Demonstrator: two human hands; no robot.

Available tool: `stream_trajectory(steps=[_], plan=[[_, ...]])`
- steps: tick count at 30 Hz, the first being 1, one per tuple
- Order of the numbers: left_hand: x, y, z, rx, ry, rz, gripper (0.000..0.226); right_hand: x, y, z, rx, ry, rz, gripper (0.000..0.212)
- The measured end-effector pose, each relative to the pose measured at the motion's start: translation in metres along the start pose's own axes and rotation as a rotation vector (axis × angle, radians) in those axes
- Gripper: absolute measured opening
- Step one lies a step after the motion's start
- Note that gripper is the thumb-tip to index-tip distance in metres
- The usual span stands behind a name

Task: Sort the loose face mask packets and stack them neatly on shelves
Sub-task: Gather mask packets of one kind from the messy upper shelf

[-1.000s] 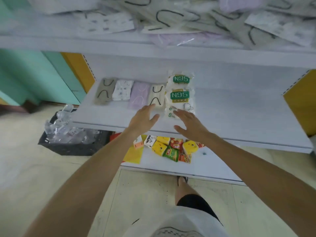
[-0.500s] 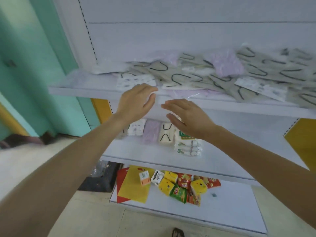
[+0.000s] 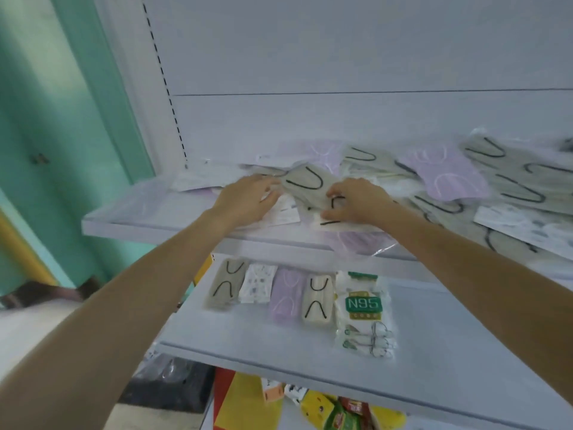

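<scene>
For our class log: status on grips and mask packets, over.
Left grip touching, right grip pinching grey packet on loose pile, upper shelf. Sorted row below. Nothing over it.

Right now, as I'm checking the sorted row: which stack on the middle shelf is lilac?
The lilac stack, third from the left, between the white patterned stack and the cream stack with black loops; no other is lilac.

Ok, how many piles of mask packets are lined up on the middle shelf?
5, side by side from the left: grey pile, white patterned pile, purple pile, cream pile, and N95 pile at the right end. How many packets each pile holds is hidden.
</scene>
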State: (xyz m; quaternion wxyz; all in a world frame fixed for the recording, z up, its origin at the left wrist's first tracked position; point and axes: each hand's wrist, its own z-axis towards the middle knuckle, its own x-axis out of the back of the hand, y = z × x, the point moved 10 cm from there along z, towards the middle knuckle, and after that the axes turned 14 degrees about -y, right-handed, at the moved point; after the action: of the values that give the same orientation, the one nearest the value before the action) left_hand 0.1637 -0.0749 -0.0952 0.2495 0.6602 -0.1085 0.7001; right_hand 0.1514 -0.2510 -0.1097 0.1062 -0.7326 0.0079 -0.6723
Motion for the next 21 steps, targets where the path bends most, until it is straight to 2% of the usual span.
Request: stream_trajectory(steps=[3, 7, 11, 14, 17, 19, 21], plan=[[-0.01, -0.002, 0.011, -0.025, -0.016, -0.104, 0.04, 0.006, -0.002, 0.007, -0.011, 0.058, 0.092, 0.031], [-0.019, 0.003, 0.016, -0.084, -0.002, -0.371, 0.041, -0.001, -0.035, 0.007, 0.131, 0.055, 0.111, 0.028], [-0.01, -0.022, 0.025, 0.025, 0.134, -0.666, 0.023, 0.0, -0.06, 0.014, 0.27, 0.05, 0.304, 0.024], [0.001, -0.052, 0.028, 0.119, 0.194, -0.735, 0.026, 0.009, -0.05, 0.03, 0.194, 0.108, 0.189, 0.036], [0.01, -0.087, 0.021, 0.173, 0.229, -0.738, 0.029, -0.011, -0.037, 0.051, 0.063, -0.056, -0.077, 0.043], [0.013, -0.112, 0.015, 0.227, 0.268, -0.746, 0.03, -0.018, -0.034, 0.054, 0.019, -0.1, -0.053, 0.047], [0.013, -0.131, 0.014, 0.266, 0.293, -0.805, 0.031, -0.012, -0.034, 0.054, -0.006, -0.042, -0.016, 0.051]])
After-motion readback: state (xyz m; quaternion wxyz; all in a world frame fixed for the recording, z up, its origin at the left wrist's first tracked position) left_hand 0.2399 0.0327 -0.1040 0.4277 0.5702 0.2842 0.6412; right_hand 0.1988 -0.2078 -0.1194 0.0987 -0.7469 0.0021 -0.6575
